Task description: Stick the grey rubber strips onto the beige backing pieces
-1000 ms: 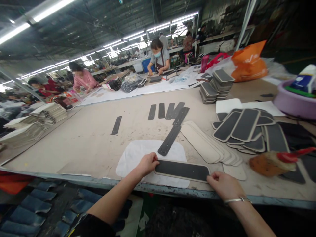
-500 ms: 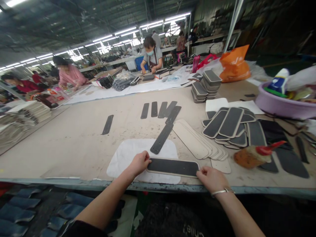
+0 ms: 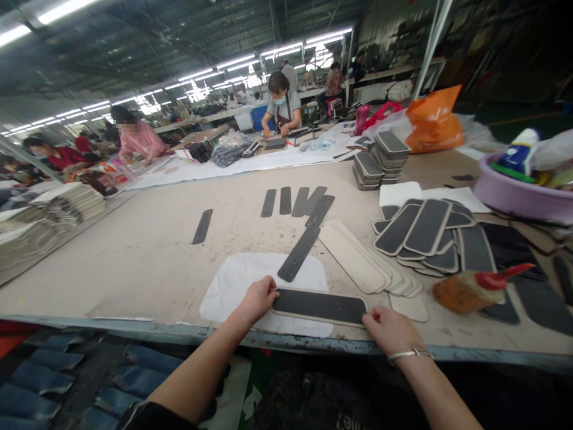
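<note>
A long rounded pad [image 3: 320, 306], black on top with a beige rim, lies flat on a white cloth [image 3: 233, 280] at the table's near edge. My left hand [image 3: 259, 297] pinches its left end. My right hand [image 3: 390, 328], a silver bangle on the wrist, presses its right end. A narrow black strip [image 3: 299, 253] lies diagonally just beyond the pad.
A fanned row of beige pads [image 3: 364, 260] and a heap of black-faced pads [image 3: 425, 230] sit to the right. A brush with a red handle [image 3: 481, 285], a purple basin [image 3: 521, 194], stacked pads [image 3: 380, 158] and an orange bag [image 3: 434, 119] stand farther right. Other people work at the far tables.
Both hands keep their hold on the pad's ends. Only the view has shifted slightly.
</note>
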A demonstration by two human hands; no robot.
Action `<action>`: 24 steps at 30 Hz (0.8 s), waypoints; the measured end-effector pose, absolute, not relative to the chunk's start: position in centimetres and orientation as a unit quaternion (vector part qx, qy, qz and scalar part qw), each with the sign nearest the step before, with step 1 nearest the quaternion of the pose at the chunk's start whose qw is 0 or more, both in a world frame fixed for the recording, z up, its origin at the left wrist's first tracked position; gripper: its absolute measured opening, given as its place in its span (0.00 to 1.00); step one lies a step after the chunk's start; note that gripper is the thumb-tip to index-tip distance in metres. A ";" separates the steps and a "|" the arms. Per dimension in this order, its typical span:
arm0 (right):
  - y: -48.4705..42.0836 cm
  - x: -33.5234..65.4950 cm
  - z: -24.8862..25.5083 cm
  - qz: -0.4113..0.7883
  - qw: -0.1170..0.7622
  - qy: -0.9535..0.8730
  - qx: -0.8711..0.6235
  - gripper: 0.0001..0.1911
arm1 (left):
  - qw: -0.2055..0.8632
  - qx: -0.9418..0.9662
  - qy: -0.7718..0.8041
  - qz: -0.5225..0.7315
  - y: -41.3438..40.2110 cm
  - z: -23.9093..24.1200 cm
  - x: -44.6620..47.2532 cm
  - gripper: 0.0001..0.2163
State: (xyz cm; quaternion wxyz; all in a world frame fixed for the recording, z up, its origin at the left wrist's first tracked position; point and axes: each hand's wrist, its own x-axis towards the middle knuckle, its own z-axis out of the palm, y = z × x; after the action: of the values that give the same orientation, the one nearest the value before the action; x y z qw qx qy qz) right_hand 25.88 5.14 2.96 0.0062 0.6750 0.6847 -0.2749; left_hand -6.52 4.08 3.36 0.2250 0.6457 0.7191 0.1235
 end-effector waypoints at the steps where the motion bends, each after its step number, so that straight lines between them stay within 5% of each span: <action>1: 5.1 25.9 3.0 -0.274 0.010 0.685 0.675 0.15 | 0.224 0.647 0.718 0.127 4.0 3.4 -6.5 0.05; 13: 5.4 25.9 2.9 -0.297 0.055 0.673 0.675 0.15 | 0.119 0.723 0.619 0.284 0.1 2.6 -7.6 0.08; 24: 5.2 25.6 2.7 -0.279 0.066 0.669 0.686 0.16 | 0.085 0.814 0.513 0.258 -1.5 1.4 -7.4 0.11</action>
State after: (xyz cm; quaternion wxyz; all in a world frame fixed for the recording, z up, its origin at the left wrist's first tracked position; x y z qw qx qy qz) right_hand 25.61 5.18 2.75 0.0661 0.6856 0.6693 -0.2786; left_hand -7.37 -1.54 1.43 0.0846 0.8140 0.5134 0.2582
